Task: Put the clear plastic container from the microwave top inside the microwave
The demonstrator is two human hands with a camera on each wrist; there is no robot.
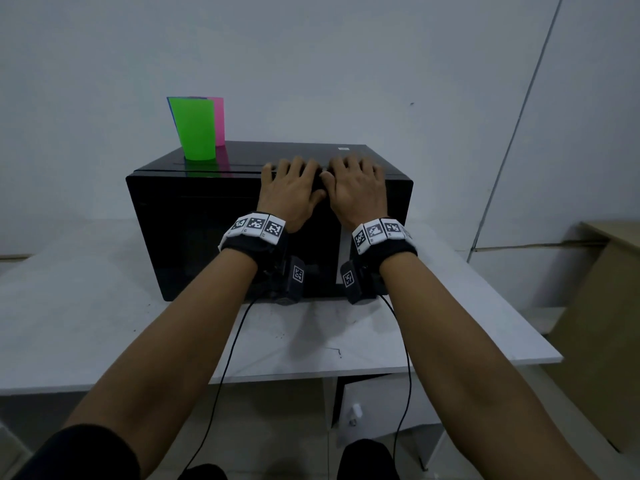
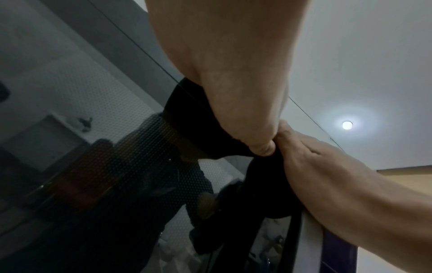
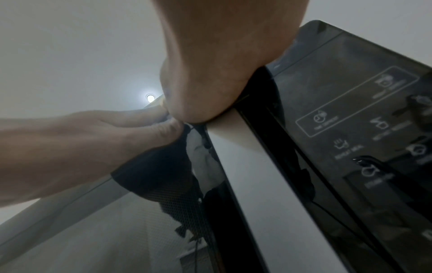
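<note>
A black microwave (image 1: 194, 230) stands shut on a white table. On its top, at the back left, is the container (image 1: 195, 129), tapered and upright, showing green, pink and blue through it. My left hand (image 1: 291, 183) and right hand (image 1: 356, 181) lie side by side over the microwave's top front edge, right of the middle. Their fingers are spread on the top and hold nothing. The left wrist view shows my left hand (image 2: 233, 73) against the mesh door (image 2: 105, 166), thumb meeting the right hand (image 2: 339, 175). The right wrist view shows my right hand (image 3: 222, 64) above the silver handle strip (image 3: 233, 147).
The white table (image 1: 86, 323) reaches out in front of and to both sides of the microwave. A wooden cabinet (image 1: 602, 323) stands to the right. The control panel (image 3: 362, 120) is on the microwave's right side. Black cables hang from both wrists.
</note>
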